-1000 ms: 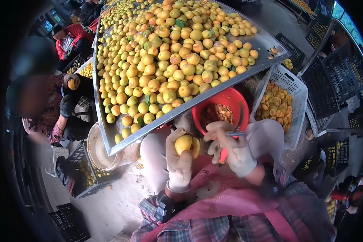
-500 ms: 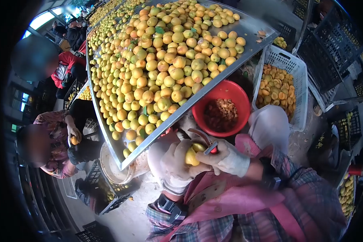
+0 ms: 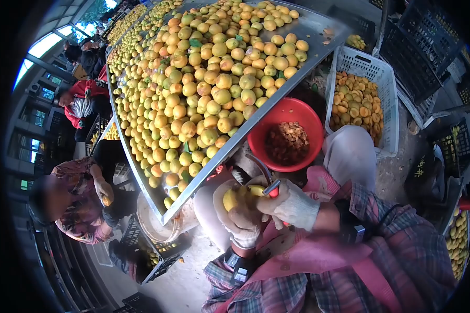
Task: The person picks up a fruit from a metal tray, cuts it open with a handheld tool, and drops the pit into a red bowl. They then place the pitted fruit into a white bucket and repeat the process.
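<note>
My gloved left hand (image 3: 242, 215) is closed around a yellow apricot (image 3: 229, 200). A second yellow piece of apricot (image 3: 256, 190) shows between my two hands. In my gloved right hand (image 3: 293, 207) is a small knife (image 3: 272, 188) with a red handle. Its blade points up and away, beside the fruit. Both hands are close together over my lap, just below the near edge of a metal table (image 3: 230, 152) heaped with whole apricots (image 3: 196, 104). Behind my right hand stands a red basin (image 3: 314, 151) with brown pits (image 3: 292, 138) in it.
A white crate (image 3: 391, 115) of apricot halves (image 3: 356, 104) stands right of the basin. A pale bucket (image 3: 150, 221) sits under the table corner. To the left, a person (image 3: 78, 201) holds a fruit. Black crates (image 3: 423, 47) are stacked at the far right.
The apricot in my left hand has shifted left, away from the knife, and the yellow pieces are farther apart. The view has tilted slightly. My right hand keeps the knife.
</note>
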### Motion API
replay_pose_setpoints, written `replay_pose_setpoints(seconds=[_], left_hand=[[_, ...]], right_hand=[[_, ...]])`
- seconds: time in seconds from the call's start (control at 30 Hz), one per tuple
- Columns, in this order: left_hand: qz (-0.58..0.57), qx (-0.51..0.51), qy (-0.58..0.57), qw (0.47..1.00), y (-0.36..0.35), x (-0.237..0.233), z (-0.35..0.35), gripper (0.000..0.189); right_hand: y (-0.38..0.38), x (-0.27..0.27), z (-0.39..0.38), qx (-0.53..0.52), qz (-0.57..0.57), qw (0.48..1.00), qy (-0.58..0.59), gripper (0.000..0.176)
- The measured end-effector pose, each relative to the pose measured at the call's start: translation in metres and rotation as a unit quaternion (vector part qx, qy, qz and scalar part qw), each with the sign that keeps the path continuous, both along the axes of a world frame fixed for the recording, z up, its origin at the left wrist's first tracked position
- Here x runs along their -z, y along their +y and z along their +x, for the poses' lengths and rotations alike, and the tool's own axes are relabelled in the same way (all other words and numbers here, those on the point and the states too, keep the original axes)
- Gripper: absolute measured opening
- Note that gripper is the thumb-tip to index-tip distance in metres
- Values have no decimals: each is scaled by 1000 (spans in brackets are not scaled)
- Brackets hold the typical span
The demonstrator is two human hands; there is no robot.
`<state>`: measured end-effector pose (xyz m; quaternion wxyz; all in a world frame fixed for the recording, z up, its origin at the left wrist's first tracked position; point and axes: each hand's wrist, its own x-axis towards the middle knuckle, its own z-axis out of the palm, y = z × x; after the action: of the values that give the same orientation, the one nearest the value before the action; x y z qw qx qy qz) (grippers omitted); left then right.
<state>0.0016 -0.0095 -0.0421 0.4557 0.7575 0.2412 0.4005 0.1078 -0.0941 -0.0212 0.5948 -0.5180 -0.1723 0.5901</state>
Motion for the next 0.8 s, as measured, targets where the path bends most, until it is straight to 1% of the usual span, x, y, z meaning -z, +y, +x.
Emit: replay_pose_setpoints(seconds=[0.03, 0.07, 0.1, 0.13, 0.17, 0.2, 0.23, 0.27, 0.3, 0.33, 0.37, 0.43, 0.47, 0.5, 0.57, 0.6, 0.63, 0.67, 0.7, 0.73, 0.77, 0.8], left_hand=[[-100, -26, 4, 995, -4, -7, 4, 65], [-55, -50, 58, 996, -6, -15, 6, 60], [-54, -49, 57, 996, -5, -18, 10, 60], [-258, -11, -58, 964, -3, -20, 14, 56], [-447, 28, -169, 878, -2, -23, 18, 52], [-497, -72, -151, 851, -2, -26, 26, 57], [-497, -72, -153, 851, 1, -26, 23, 57], [-567, 3, -144, 811, 7, -25, 16, 59], [-630, 78, -132, 761, 11, -24, 12, 61], [-638, 94, -142, 751, 12, -21, 15, 66], [-638, 95, -144, 750, 14, -18, 16, 66], [-671, 128, -156, 714, 19, -9, 14, 71], [-674, 167, -168, 700, 22, 0, 10, 72], [-675, 167, -170, 698, 20, -1, 11, 72], [-693, 119, -167, 691, 15, -5, 15, 69], [-681, 184, -187, 684, 17, 0, 12, 58], [-681, 187, -188, 682, 15, 2, 13, 58], [-641, 187, -171, 725, 10, -2, 17, 53], [-598, 185, -154, 764, 6, -4, 20, 48], [-519, 187, -86, 830, 4, -2, 20, 51], [-521, 189, -87, 828, 3, -2, 20, 51], [-442, 203, -64, 871, 1, -3, 21, 54]], right_hand=[[0, -1, 1, 1, 1, 1000, 1, 40], [-1, -4, 5, -2, -28, 1000, 10, 40], [-3, -5, 8, -5, -57, 998, 17, 41], [-6, 3, 10, 7, -25, 999, 37, 39], [-10, 0, 14, 8, -25, 999, 37, 39], [-12, -6, 20, -1, -15, 999, 38, 31], [-14, -9, 27, -11, -5, 999, 39, 26], [-18, -8, 33, -25, -8, 998, 52, 30], [-22, -4, 39, -25, -18, 999, 44, 30], [-25, -3, 43, 16, -23, 997, 68, 29], [-28, -1, 49, 58, -29, 994, 91, 28], [-45, 17, 79, 116, -20, 988, 97, 30], [-51, 10, 91, 234, 18, 960, 151, 24], [-57, 3, 105, 348, 55, 914, 201, 19], [-75, 6, 145, 464, 79, 839, 272, 17], [-79, 9, 150, 464, 79, 840, 269, 17], [-83, 11, 153, 483, 70, 828, 277, 18], [-86, 10, 156, 502, 62, 815, 283, 19], [-84, 5, 147, 504, 62, 815, 280, 19], [-78, 2, 127, 409, 52, 889, 201, 22], [-71, -3, 107, 304, 41, 945, 118, 26], [-63, -10, 90, 230, 16, 972, 47, 25]])
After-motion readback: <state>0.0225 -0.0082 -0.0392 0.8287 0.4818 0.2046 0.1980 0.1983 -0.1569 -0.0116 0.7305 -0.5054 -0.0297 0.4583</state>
